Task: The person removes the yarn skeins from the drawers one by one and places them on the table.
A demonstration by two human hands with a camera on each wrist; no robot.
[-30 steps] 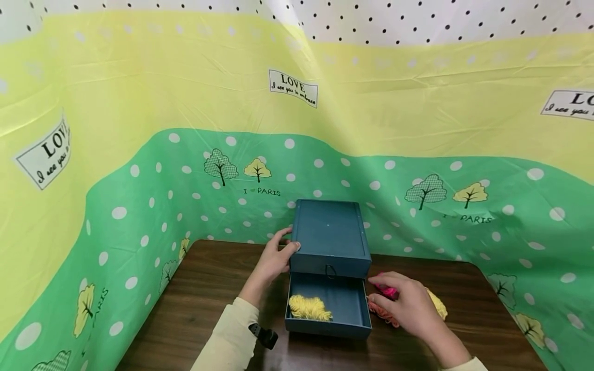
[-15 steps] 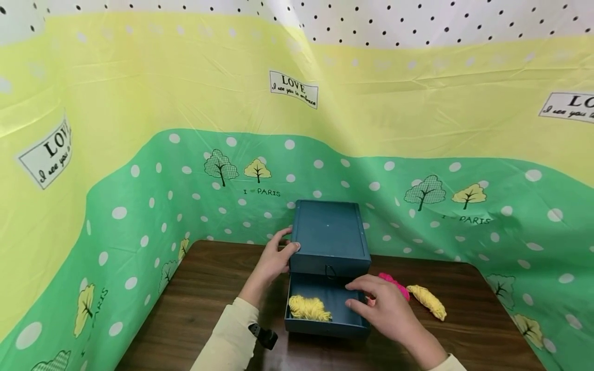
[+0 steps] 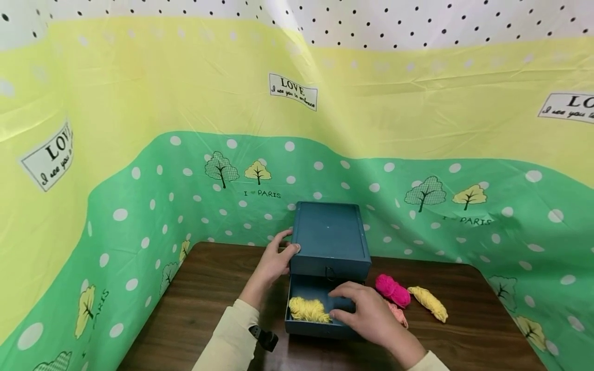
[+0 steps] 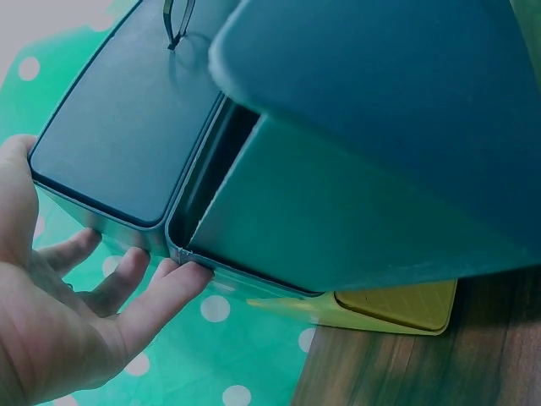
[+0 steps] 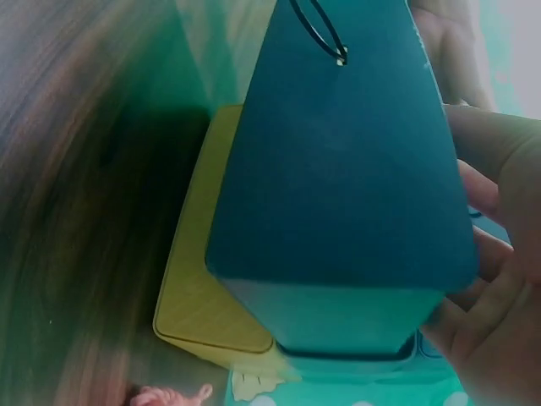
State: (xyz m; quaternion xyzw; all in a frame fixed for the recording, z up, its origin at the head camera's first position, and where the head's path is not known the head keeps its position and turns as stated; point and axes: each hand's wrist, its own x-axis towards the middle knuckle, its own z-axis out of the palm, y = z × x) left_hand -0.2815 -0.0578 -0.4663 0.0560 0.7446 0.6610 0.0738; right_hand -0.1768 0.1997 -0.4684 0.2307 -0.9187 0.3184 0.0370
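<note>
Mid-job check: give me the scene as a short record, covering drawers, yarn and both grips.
Blue unit: upper drawer closed; open drawer directly below it
In drawer: yellow yarn, toward the left side
On table: magenta yarn, second yellow yarn and salmon yarn, right of the unit; salmon partly hidden
Left grip: rests on the unit's left side
Right grip: over the open drawer, thumb and fingers apart, holding nothing; contact with the yarn there unclear

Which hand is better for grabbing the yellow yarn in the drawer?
Probably the right hand: it's over the open drawer, near that yellow yarn, while the left hand touches the blue box.
</note>
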